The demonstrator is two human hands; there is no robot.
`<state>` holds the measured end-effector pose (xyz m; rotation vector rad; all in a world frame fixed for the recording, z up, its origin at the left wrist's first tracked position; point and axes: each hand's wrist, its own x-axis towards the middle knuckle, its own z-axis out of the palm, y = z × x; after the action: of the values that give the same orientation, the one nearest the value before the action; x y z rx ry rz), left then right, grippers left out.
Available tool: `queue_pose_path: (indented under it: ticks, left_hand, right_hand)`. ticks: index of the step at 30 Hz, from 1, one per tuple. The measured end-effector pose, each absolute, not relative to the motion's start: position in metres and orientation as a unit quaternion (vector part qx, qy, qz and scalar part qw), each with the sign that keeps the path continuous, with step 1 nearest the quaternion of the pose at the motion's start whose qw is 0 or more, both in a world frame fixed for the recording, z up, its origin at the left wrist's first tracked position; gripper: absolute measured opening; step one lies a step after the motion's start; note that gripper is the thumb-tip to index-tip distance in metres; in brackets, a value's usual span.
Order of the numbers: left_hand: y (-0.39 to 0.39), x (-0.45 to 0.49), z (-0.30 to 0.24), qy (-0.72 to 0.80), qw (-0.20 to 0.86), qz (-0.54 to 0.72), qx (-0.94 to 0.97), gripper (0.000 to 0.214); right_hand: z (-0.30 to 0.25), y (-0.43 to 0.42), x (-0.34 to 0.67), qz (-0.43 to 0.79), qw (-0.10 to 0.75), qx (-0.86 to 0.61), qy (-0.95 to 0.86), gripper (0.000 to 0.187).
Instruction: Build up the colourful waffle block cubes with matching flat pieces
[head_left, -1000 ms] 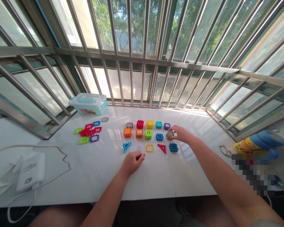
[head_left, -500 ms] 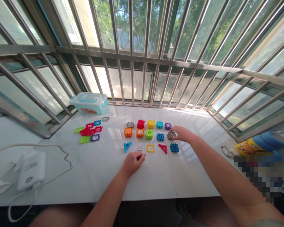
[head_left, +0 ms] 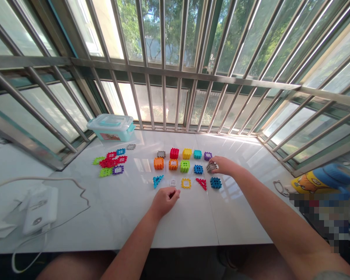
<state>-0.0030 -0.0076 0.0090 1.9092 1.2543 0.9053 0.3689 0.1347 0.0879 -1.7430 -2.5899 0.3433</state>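
Note:
At the right end of the middle row, my right hand (head_left: 224,165) has its fingers closed around a grey building block (head_left: 212,167). My left hand (head_left: 165,202) rests on the table in a loose fist, no object showing in it, just in front of a small white window piece (head_left: 173,182). Along the front row lie a blue triangle piece (head_left: 158,181), a yellow frame piece (head_left: 186,183), a red triangle piece (head_left: 202,184) and a dark blue block (head_left: 216,183). Close to my right hand are a purple block (head_left: 208,156) and a blue block (head_left: 198,169).
Behind stand orange (head_left: 159,163), green (head_left: 184,166), red (head_left: 174,153) and yellow (head_left: 187,153) blocks. Loose red panels (head_left: 108,162) lie at left, near a lidded teal box (head_left: 112,130). A white power bank (head_left: 41,210) with a cable and a blue-capped bottle (head_left: 315,181) flank the table.
Both hands keep their places, the right one still on the grey building block. The whole view has shifted very slightly.

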Motion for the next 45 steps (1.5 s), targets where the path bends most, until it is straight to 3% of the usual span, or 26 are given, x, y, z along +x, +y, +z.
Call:
queue_pose_path:
  ticks: [5,8,13,19,25,27,30,34,38,45]
  left_hand:
    - [-0.008,-0.002,0.009,0.483,0.339,0.350,0.728,0.044]
    - [-0.009,-0.002,0.009,0.483,0.342,0.354,0.725,0.044]
    - [-0.010,-0.002,0.009,0.485,0.344,0.359,0.719,0.044]
    - [-0.013,-0.005,0.013,0.477,0.386,0.369,0.698,0.044]
    - [-0.018,-0.042,0.017,0.507,0.451,0.409,0.610,0.046]
    - [-0.016,-0.070,0.019,0.559,0.385,0.442,0.586,0.043]
    - [-0.003,-0.125,0.020,0.656,0.201,0.455,0.567,0.035]
    - [0.027,-0.197,0.014,0.722,-0.013,0.376,0.581,0.032]
    - [0.044,-0.240,0.000,0.746,-0.050,0.258,0.612,0.045]
    - [0.027,-0.238,-0.005,0.801,-0.092,0.193,0.559,0.040]
  right_hand:
    - [0.093,0.130,0.367,0.108,0.002,-0.557,-0.823,0.059]
    - [0.105,0.113,0.359,0.080,0.066,-0.559,-0.823,0.062]
    - [0.112,0.035,0.318,0.079,0.230,-0.547,-0.801,0.031]
    - [0.046,-0.089,0.269,0.136,0.162,-0.537,-0.816,0.032]
    - [-0.006,-0.140,0.257,0.061,0.227,-0.577,-0.782,0.032]
    - [-0.007,-0.141,0.256,0.039,0.234,-0.584,-0.776,0.032]
    - [-0.004,-0.139,0.254,0.029,0.225,-0.585,-0.779,0.033]
    - [-0.003,-0.138,0.254,0.024,0.221,-0.581,-0.783,0.033]
    - [-0.006,-0.139,0.254,0.021,0.225,-0.586,-0.778,0.031]
    - [-0.008,-0.138,0.255,0.015,0.239,-0.585,-0.775,0.031]
